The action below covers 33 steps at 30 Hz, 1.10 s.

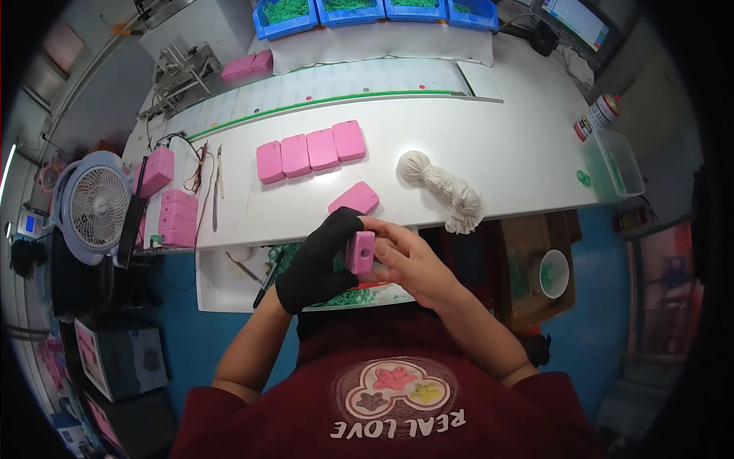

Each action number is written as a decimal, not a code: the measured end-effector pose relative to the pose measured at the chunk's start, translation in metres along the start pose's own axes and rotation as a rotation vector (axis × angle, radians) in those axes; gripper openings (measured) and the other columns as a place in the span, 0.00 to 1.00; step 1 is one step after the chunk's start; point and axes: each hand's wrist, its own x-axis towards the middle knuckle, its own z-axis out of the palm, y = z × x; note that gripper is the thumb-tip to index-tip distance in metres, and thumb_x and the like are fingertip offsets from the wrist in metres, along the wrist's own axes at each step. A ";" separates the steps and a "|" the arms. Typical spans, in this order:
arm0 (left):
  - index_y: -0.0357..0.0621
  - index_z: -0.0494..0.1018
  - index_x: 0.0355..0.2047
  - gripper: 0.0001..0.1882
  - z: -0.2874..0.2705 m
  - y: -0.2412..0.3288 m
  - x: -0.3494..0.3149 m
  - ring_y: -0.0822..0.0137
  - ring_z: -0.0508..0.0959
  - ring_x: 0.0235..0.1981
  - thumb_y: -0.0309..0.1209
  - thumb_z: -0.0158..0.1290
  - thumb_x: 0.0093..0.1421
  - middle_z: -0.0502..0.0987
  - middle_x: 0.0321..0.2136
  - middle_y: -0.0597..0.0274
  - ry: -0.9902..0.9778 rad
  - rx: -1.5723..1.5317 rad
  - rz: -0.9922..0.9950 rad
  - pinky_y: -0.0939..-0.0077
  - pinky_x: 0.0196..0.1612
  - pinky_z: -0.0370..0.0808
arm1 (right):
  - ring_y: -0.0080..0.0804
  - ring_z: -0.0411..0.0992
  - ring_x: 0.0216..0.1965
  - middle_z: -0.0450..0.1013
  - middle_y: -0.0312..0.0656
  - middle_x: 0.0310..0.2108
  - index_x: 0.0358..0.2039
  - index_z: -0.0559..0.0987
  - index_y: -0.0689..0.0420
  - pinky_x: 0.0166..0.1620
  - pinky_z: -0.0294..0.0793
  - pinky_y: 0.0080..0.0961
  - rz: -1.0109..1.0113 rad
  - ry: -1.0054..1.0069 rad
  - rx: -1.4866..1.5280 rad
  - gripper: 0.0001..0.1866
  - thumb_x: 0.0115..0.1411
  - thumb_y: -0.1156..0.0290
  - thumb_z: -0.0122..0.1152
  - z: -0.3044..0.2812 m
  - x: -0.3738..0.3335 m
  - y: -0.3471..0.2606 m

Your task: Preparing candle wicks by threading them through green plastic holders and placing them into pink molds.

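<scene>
Close in front of me, my left hand, in a black glove, is closed round the left side of a small pink block. The narrow face turned up to me has a dark round hole. My bare right hand grips the same block from the right, its fingers bent against the edge. Just beyond my hands a loose pink block lies on the white table. Farther back, several pink blocks lie side by side in a slanting row. The block's underside is hidden by my fingers.
A twisted off-white cloth lies right of the blocks. Below the table edge, an open drawer holds green bits. At left are tweezers, stacked pink blocks and a fan. Blue bins stand behind; a clear tub is right.
</scene>
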 end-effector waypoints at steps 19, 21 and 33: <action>0.38 0.76 0.43 0.21 0.032 0.012 0.021 0.67 0.81 0.32 0.27 0.67 0.49 0.79 0.31 0.57 0.367 0.151 -0.280 0.74 0.39 0.78 | 0.25 0.73 0.47 0.75 0.45 0.47 0.53 0.72 0.69 0.52 0.73 0.22 -0.301 0.416 -0.001 0.20 0.65 0.70 0.60 -0.004 0.002 0.007; 0.37 0.76 0.45 0.20 0.034 0.013 0.023 0.67 0.82 0.34 0.27 0.65 0.51 0.81 0.33 0.54 0.378 0.074 -0.335 0.74 0.39 0.78 | 0.23 0.73 0.47 0.75 0.44 0.46 0.53 0.72 0.68 0.50 0.74 0.22 -0.314 0.435 -0.020 0.20 0.65 0.69 0.59 -0.006 0.001 0.008; 0.34 0.74 0.49 0.20 0.038 0.022 0.036 0.69 0.83 0.33 0.26 0.61 0.55 0.82 0.31 0.52 0.373 0.062 -0.448 0.75 0.38 0.78 | 0.22 0.73 0.44 0.74 0.39 0.43 0.52 0.73 0.66 0.51 0.76 0.25 -0.334 0.397 0.006 0.21 0.70 0.61 0.50 -0.011 0.001 0.003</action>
